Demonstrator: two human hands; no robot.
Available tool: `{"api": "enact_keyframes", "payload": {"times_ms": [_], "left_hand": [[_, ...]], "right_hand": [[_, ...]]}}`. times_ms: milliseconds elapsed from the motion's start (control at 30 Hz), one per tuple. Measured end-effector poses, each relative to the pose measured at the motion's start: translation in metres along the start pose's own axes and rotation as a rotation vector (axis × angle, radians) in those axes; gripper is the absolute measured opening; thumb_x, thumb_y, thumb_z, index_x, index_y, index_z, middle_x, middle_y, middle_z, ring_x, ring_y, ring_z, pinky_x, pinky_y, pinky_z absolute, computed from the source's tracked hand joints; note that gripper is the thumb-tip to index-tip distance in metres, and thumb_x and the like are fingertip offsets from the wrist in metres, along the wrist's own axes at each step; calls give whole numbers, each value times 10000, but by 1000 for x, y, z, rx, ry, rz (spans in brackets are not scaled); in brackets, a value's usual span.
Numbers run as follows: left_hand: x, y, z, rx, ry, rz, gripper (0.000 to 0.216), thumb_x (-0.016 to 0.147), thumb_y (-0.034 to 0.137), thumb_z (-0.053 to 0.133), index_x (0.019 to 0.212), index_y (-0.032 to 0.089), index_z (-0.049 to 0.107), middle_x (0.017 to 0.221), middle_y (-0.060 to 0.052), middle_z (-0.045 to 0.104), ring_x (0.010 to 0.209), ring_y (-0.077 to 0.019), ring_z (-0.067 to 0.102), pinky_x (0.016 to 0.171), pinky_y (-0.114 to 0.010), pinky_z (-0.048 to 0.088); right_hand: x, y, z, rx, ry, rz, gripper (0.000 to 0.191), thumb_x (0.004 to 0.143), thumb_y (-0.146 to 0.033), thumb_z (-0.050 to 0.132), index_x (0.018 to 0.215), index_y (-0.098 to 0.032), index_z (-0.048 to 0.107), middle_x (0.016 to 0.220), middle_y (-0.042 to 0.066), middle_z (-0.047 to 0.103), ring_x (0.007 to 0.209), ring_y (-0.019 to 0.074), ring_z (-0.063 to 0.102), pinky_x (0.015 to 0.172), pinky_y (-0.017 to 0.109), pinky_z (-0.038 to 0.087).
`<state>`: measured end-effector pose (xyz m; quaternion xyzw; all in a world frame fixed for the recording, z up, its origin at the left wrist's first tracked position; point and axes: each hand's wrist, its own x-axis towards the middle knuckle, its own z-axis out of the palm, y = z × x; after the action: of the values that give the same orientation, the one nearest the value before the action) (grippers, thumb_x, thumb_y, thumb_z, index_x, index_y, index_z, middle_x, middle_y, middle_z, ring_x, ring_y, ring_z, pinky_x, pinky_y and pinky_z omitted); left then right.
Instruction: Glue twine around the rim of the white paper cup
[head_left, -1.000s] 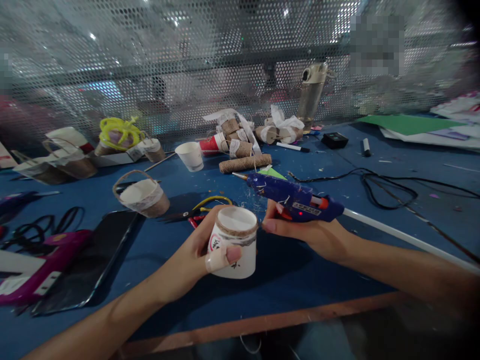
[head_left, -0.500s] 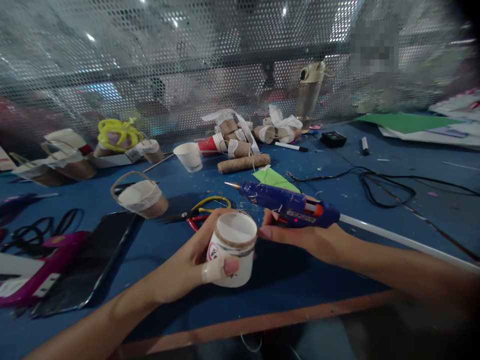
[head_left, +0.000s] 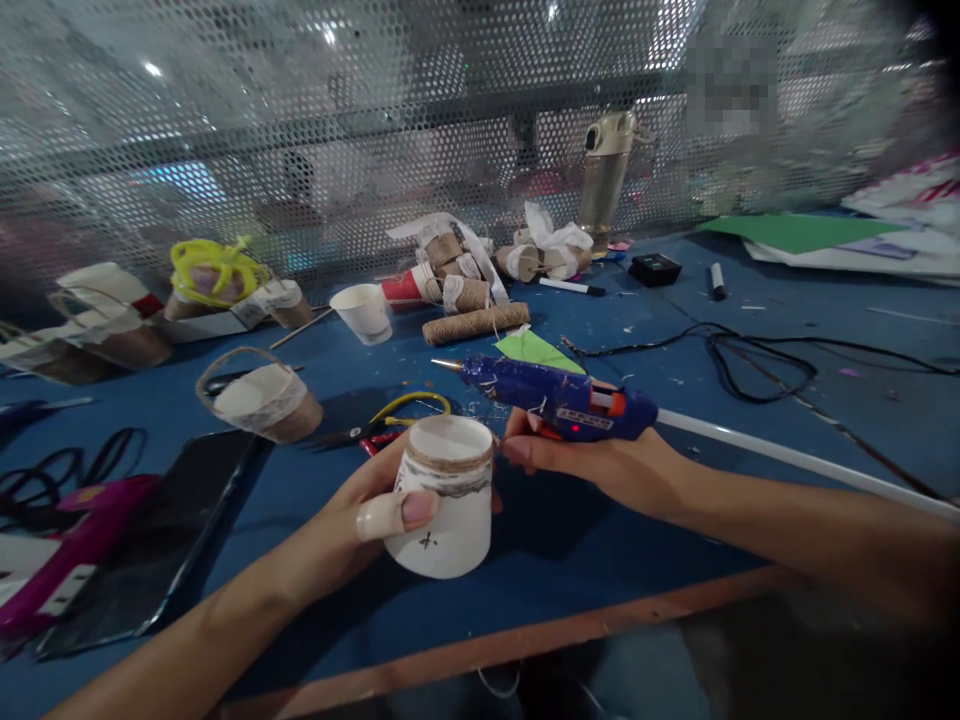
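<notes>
My left hand (head_left: 375, 505) is closed around a white paper cup (head_left: 454, 535), its thumb across the front and a bandage-like wrap on that thumb. The cup's narrower end faces up, and brown twine (head_left: 450, 464) circles it just below that edge. In my right hand (head_left: 622, 472) is a blue hot glue gun (head_left: 551, 395), its metal nozzle pointing left above the cup and a small red light lit. A long white glue stick (head_left: 780, 458) sticks out of its back. My right thumb and finger pinch close beside the cup's twine; whether they hold its end is hard to see.
Left of the cup lie scissors (head_left: 401, 420), a small twine-and-lace basket (head_left: 289, 405), a phone (head_left: 161, 545) and a magenta tool (head_left: 90, 555). Behind are a paper cup (head_left: 364, 315), a twine roll (head_left: 476, 323), green paper (head_left: 536, 347) and a bottle (head_left: 606, 185). A black cable (head_left: 720, 370) loops at right.
The cup has turned in my left hand, so its red-circled mark no longer shows and a dark mark faces front. The view has shifted slightly; the glue gun stays in my right hand.
</notes>
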<state>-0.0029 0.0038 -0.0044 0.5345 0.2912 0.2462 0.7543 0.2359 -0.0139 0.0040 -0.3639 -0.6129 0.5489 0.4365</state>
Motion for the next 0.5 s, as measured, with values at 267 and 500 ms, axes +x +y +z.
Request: {"api": "enact_keyframes", "payload": {"times_ms": [267, 500], "left_hand": [[0, -1, 5, 27, 31, -19, 540, 715, 448, 718, 1188, 217, 600, 1023, -97, 739, 913, -277, 667, 716, -308, 512], [-7, -1, 1, 156, 25, -93, 570, 763, 478, 679, 1267, 243, 553, 1190, -99, 673, 1029, -316, 618, 813, -369, 492]], "right_hand": [[0, 0, 3, 23, 46, -2, 233, 779, -290, 725, 711, -182, 531, 669, -48, 570, 639, 94, 550, 641, 231, 481], [-1, 1, 3, 6, 45, 42, 245, 764, -290, 740, 729, -192, 518, 678, -56, 561, 631, 93, 540, 647, 234, 467]]}}
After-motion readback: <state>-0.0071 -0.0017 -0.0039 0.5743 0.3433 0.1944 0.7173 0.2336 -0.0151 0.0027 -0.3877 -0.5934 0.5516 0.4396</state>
